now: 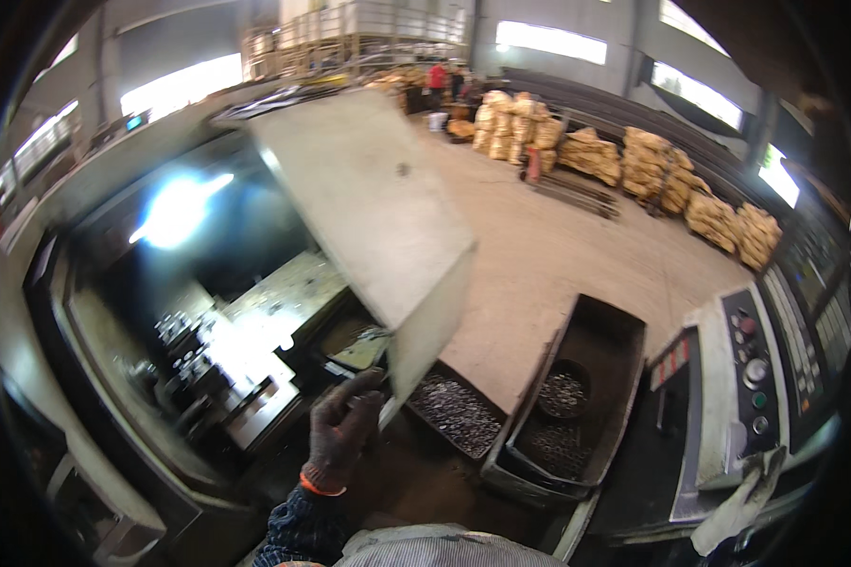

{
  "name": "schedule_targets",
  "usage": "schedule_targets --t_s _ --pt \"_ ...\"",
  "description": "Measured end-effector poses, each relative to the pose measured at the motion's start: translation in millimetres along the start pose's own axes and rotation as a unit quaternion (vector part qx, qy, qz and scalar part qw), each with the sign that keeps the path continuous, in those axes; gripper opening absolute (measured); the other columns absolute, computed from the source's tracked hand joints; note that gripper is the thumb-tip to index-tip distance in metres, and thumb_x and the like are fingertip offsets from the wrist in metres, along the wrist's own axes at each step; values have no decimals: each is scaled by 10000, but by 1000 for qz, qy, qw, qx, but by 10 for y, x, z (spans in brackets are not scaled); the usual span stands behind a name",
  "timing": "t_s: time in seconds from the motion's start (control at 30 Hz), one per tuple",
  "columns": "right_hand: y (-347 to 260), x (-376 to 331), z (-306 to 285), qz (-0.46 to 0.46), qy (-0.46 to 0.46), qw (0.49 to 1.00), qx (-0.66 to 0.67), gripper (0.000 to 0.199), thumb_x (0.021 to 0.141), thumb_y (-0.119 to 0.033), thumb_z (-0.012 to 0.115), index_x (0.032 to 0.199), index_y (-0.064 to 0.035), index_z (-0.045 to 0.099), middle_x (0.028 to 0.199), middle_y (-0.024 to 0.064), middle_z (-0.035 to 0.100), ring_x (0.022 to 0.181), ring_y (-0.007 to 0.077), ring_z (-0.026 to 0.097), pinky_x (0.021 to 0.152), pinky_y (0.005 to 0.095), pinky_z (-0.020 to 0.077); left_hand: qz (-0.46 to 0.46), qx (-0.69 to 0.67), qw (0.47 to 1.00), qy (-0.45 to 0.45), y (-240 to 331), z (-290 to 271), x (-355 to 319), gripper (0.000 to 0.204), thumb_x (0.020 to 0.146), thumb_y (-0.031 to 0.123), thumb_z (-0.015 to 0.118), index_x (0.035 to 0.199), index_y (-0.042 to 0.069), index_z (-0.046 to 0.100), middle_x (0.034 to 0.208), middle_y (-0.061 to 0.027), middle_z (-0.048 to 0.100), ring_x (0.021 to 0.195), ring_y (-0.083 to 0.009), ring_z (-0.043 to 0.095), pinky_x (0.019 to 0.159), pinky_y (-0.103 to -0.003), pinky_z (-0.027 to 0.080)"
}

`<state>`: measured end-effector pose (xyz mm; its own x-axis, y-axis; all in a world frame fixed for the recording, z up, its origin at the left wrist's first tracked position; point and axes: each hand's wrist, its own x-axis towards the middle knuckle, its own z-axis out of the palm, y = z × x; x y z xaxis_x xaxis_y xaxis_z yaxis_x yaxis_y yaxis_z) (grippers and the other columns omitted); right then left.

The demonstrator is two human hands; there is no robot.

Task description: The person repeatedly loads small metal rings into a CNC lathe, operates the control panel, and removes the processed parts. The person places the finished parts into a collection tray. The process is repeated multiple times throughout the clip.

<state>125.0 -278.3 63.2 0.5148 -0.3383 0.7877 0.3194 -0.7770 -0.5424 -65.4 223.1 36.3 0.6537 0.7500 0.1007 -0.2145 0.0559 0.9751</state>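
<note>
My left hand (342, 430), in a dark, soiled work glove with an orange cuff, is raised in the lower middle. Its fingers are curled at the lower edge of the pale machine door (369, 208); the exact contact is partly hidden. This door stands slid aside from the opening of a lathe-like machine. Inside, a bright lamp (178, 213) glares over a metal tool block (255, 416) and clustered fittings (184, 335). My right hand is out of view.
Right of the door, a tray of small metal pieces (454, 416) adjoins a long dark bin (624, 378) holding a round basket (564, 389). A control panel (752, 369) with buttons stands at the right, a rag (742, 510) hanging from it. Yellow sacks (591, 156) line the far floor.
</note>
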Motion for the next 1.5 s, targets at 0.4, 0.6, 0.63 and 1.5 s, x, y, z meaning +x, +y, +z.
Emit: schedule_targets --t_s 0.4,0.6,0.63,1.5 --pt "-2752 -2379 2341 -112 -589 680 422 362 962 -258 627 1217 -2 596 1044 103 667 819 170 646 698 291 533 260 24 891 371 709 -1861 -1846 366 954 47 557 1304 -56 536 635 3 515 429 -61 434 367 -218 347" --pt "-4217 -3588 2268 -229 -694 464 501 329 840 -40 722 1158 -13 641 1065 141 680 932 220 673 848 304 540 212 256 711 620 792 -2188 -2625 391 964 112 584 1335 -4 545 874 -56 657 528 -80 527 463 -206 407" --pt "-4420 -3742 2239 -271 -698 425 509 339 834 -11 719 1164 -21 642 1077 126 683 948 180 668 863 286 536 171 309 634 688 801 -2252 -2704 396 946 75 600 1331 -4 549 980 -80 669 627 -104 575 538 -221 453" --pt "-7181 -6759 1894 -110 -765 404 488 379 976 -306 536 1228 -27 584 1164 186 648 1100 298 611 967 365 457 -56 444 353 821 774 -2326 -2661 337 989 110 525 1293 -27 574 1222 -171 646 1065 -241 645 882 -319 530"
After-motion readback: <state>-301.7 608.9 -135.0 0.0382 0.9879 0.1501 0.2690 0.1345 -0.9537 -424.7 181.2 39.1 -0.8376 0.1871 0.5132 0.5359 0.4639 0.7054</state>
